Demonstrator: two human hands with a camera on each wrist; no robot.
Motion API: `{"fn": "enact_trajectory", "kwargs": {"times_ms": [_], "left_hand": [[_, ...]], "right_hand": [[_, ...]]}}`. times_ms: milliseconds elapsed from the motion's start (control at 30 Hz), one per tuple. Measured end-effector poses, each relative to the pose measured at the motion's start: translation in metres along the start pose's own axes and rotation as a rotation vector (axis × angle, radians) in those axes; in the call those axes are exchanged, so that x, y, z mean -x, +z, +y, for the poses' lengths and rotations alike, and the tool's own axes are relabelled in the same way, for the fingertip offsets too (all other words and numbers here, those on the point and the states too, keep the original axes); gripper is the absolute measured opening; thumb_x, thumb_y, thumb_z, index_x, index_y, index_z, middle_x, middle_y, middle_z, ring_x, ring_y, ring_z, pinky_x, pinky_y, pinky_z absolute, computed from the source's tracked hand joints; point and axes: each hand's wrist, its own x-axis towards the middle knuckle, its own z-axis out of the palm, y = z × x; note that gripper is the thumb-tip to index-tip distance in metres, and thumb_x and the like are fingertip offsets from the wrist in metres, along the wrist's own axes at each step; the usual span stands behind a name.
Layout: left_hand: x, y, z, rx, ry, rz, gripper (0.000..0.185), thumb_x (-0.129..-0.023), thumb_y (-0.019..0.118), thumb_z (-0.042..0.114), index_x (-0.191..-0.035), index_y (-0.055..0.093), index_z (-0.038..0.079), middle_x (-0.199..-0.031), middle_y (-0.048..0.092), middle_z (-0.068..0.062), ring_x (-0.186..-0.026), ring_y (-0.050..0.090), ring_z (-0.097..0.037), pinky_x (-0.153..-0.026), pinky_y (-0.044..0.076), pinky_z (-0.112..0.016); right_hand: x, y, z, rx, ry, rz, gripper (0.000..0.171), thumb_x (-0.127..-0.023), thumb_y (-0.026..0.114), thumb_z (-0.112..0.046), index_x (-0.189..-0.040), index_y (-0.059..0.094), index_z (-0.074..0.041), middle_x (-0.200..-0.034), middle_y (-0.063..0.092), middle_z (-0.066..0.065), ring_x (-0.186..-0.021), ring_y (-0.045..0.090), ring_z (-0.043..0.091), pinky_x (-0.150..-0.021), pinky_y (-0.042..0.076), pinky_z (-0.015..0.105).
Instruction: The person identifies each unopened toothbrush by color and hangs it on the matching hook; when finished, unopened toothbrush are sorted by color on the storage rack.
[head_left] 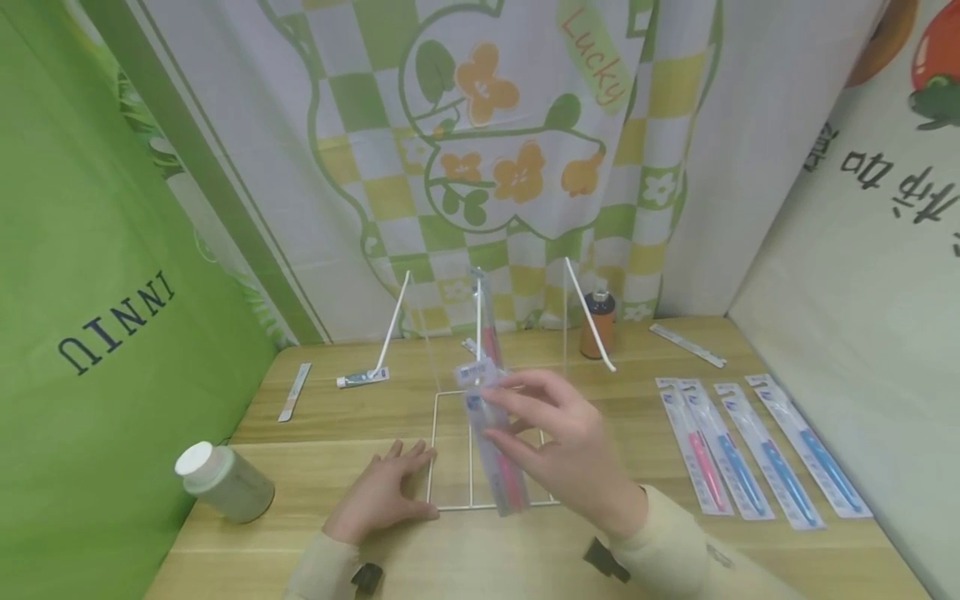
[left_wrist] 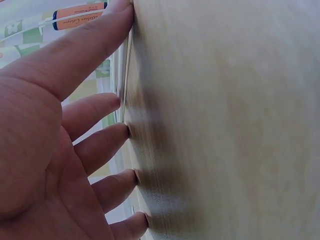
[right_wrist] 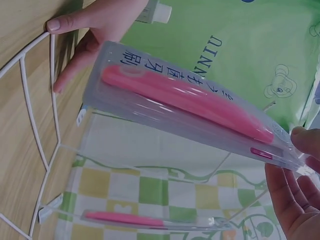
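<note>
six toothbrushes [head_left: 787,486]: four lying, one hanging, right fingers [head_left: 525,407] pinching one; left fingers [left_wrist: 100,147] spread by one rack [head_left: 393,323].

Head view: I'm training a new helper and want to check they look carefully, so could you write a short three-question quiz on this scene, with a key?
1. What does the right hand hold?
2. True or false: all four toothbrush packs in the row at right have blue handles.
3. Fill in the blank: the pale green bottle to the left of the left hand has a ____ cap.

Key:
1. A packaged pink-handled toothbrush.
2. False: the leftmost pack in the row has a pink handle.
3. White.
</note>
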Motion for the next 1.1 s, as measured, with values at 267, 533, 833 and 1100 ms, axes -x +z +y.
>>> {"fn": "enact_trajectory", "kwargs": {"times_ms": [267,533,833,1100], "left_hand": [[0.002,0.002,0.000,0.003,-0.007,-0.008,0.097,-0.076,0.092,0.056,-0.157,0.057,0.015,-0.168,0.043,-0.015,-0.156,0.026,-0.057,-0.122,0.015,-0.079],[0.003,0.001,0.001,0.007,0.005,0.004,0.097,-0.076,0.092,0.056,-0.156,0.058,0.012,-0.166,0.044,-0.017,-0.154,0.027,-0.059,-0.119,0.015,-0.083],[0.002,0.000,0.002,0.001,0.004,0.005,0.098,-0.076,0.092,0.056,-0.156,0.058,0.012,-0.166,0.044,-0.018,-0.154,0.027,-0.059,-0.119,0.015,-0.082],[0.001,0.000,0.000,0.006,0.014,0.009,0.097,-0.076,0.092,0.056,-0.156,0.058,0.011,-0.166,0.045,-0.019,-0.153,0.027,-0.061,-0.118,0.015,-0.084]], "right_hand": [[0.004,0.005,0.016,0.036,0.087,-0.037,0.050,-0.078,0.090,0.007,-0.125,0.075,0.000,-0.123,0.069,0.016,-0.096,0.074,0.026,-0.074,0.065,0.022],[-0.002,0.013,0.040,0.083,0.120,0.001,0.050,-0.077,0.088,0.014,-0.122,0.074,0.001,-0.122,0.067,0.018,-0.100,0.073,0.032,-0.075,0.066,0.026],[-0.017,0.025,0.072,0.157,0.166,0.030,0.044,-0.079,0.083,0.018,-0.119,0.073,0.003,-0.120,0.066,0.018,-0.101,0.072,0.029,-0.077,0.064,0.022],[-0.029,0.030,0.091,0.201,0.194,0.048,0.044,-0.080,0.083,0.017,-0.120,0.072,0.005,-0.120,0.064,0.020,-0.101,0.072,0.032,-0.082,0.062,0.019]]}}
